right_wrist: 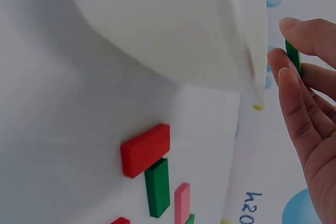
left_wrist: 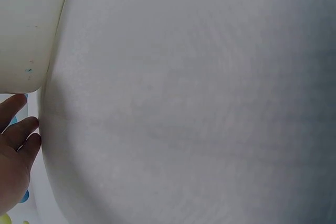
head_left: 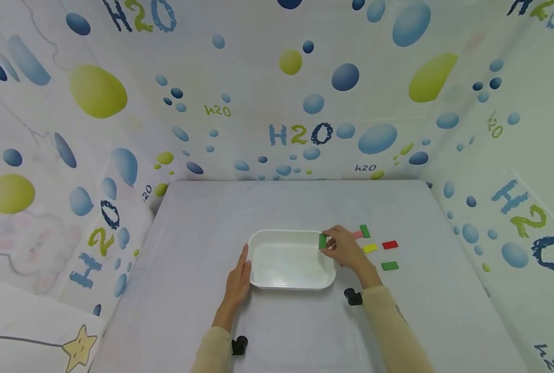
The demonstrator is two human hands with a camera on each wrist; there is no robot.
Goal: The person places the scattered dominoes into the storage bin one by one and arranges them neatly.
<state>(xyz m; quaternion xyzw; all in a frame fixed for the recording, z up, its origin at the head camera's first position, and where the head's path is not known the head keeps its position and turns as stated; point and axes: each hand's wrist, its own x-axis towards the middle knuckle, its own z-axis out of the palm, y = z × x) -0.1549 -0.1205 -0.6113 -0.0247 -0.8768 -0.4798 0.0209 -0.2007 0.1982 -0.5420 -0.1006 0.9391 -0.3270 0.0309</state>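
Green block (head_left: 322,241) in the right hand (head_left: 344,249) looks slim, straight-edged and evenly coloured. We see it at the right end of the white tray (head_left: 292,264), over the inner edge near the far corner; we cannot tell whether it touches the tray. The right grip is pinched on it, thumb against fingers. Its long axis runs nearly straight away from us, along the tray's short side and across the tray's own length, which lies left to right on the tabletop (head_left: 188,217). The left hand (head_left: 238,282) rests its extended fingers against the tray's left wall.

From the head view we find a yellow block (head_left: 370,248), which the right wrist view leaves out. That wrist view gives us two red blocks (right_wrist: 146,150), one just beside a second green block (right_wrist: 158,187), where the head view shows one red. It also turns the held block edge-on, as a thin strip. The left wrist view alone shows us small specks (left_wrist: 29,70) on the tray.
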